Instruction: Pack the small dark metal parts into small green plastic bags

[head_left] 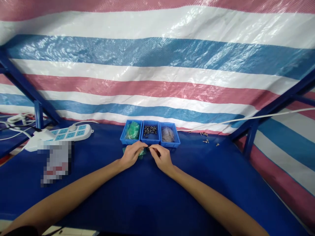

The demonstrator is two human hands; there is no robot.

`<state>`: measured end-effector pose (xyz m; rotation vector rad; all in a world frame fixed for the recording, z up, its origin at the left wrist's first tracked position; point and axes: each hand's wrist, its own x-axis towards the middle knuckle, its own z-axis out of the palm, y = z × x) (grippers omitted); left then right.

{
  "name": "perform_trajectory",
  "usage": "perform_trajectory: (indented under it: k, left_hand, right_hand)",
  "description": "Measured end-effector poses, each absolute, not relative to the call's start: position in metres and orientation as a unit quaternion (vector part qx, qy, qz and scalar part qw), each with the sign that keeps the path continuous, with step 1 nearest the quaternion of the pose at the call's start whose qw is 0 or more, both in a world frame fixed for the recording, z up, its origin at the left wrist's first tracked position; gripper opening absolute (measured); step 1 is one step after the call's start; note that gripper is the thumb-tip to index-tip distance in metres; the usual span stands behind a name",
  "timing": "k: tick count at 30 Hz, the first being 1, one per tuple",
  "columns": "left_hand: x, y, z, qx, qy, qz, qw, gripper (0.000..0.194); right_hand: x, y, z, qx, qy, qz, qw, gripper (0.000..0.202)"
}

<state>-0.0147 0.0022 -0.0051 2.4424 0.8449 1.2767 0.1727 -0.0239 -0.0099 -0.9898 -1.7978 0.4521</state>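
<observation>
My left hand point(133, 155) and my right hand point(161, 158) meet just in front of three small blue bins, thumbs and fingertips pinched together. Between the fingertips a tiny dark piece shows, too small to name. A bit of green plastic film point(141, 154) lies on the table beneath my left hand. The left bin point(122, 139) holds crumpled green plastic. Several small dark metal parts, like screws, lie in the middle bin point(153, 123). In the right bin point(177, 141) is something greyish-brown in clear plastic.
A white power strip point(85, 132) with plugs and cables stands at the left. Beside it a blurred-out packet point(57, 160) lies on the blue table point(147, 203). Several small metal parts point(206, 141) are scattered at the back right. A striped sheet point(157, 75) hangs behind, between blue frame posts.
</observation>
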Motion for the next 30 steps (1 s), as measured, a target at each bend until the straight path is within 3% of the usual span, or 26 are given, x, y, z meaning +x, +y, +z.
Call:
perform_trajectory:
  k: [20, 30]
  left_hand:
    - [-0.0097, 0.0019, -0.0055, 0.838, 0.282, 0.461, 0.075, 0.025]
    - [-0.009, 0.0024, -0.0041, 0.832, 0.279, 0.472, 0.082, 0.016]
  right_hand:
    - [0.1724, -0.0252, -0.0147, -0.374, -0.783, 0.2, 0.456, 0.023]
    - [0.1733, -0.0213, -0.0141, -0.408, -0.733, 0.218, 0.498, 0.02]
